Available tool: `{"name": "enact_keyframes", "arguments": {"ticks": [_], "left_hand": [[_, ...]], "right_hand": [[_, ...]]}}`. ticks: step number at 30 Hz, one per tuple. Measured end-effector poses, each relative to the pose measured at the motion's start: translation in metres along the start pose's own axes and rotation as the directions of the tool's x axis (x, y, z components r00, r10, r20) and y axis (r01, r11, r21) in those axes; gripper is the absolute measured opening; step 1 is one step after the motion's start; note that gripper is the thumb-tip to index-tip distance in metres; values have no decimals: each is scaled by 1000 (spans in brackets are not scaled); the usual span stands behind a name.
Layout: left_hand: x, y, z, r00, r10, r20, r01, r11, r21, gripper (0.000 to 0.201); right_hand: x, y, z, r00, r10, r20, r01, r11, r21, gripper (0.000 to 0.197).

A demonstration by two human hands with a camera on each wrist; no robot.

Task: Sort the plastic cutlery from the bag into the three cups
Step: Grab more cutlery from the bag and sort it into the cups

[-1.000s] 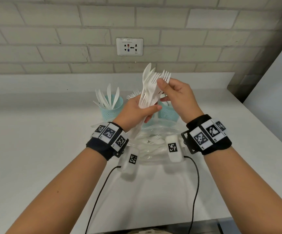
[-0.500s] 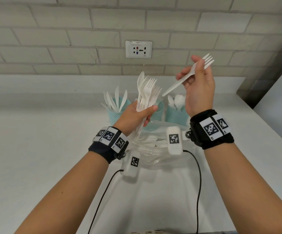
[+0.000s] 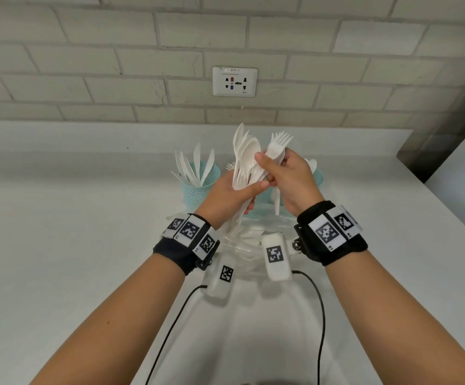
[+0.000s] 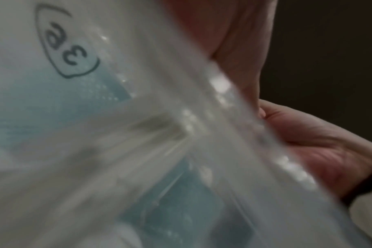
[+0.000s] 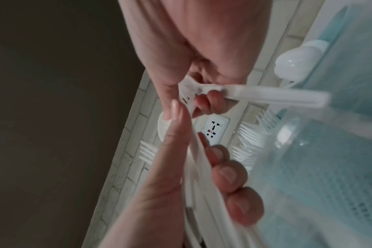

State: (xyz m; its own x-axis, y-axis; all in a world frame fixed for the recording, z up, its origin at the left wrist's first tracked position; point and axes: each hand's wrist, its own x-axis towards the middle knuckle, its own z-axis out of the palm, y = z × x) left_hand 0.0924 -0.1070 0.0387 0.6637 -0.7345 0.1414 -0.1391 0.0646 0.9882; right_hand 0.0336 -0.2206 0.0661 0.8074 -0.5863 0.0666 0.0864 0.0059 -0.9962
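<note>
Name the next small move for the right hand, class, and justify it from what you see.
Probably carry the fork over to the middle cup and drop it in. The right hand already pinches it, beside the bundle the left hand grips, and fork tines show there.

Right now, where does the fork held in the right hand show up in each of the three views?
Head: fork at centre, tines up, pinched by the right hand.
Left wrist: not identifiable; blurred plastic fills the frame.
Right wrist: its handle crosses upper centre.
Shared landmark: wall socket.
</note>
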Motion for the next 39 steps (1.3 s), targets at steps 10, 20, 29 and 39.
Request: {"name": "enact_keyframes", "arguments": {"ticks": [10, 20, 29, 39], "left_hand": [[0, -8, -3, 999, -44, -29, 43, 998, -36, 19], [2, -6, -7, 994, 2, -112, -9, 998, -60, 25], [-1, -5, -24, 968, -82, -236, 50, 989, -138, 27], [4, -3, -22, 971, -90, -223, 48, 981, -188, 26]], "right_hand": [[7, -13, -2, 1000, 18, 20, -23, 961, 276, 8], [12, -20, 11, 993, -77, 93, 45, 951, 305, 20], [50, -30, -7, 944, -289, -158, 305, 948, 92, 27], [53, 48, 2, 992, -123, 14, 121, 942, -312, 30]]}}
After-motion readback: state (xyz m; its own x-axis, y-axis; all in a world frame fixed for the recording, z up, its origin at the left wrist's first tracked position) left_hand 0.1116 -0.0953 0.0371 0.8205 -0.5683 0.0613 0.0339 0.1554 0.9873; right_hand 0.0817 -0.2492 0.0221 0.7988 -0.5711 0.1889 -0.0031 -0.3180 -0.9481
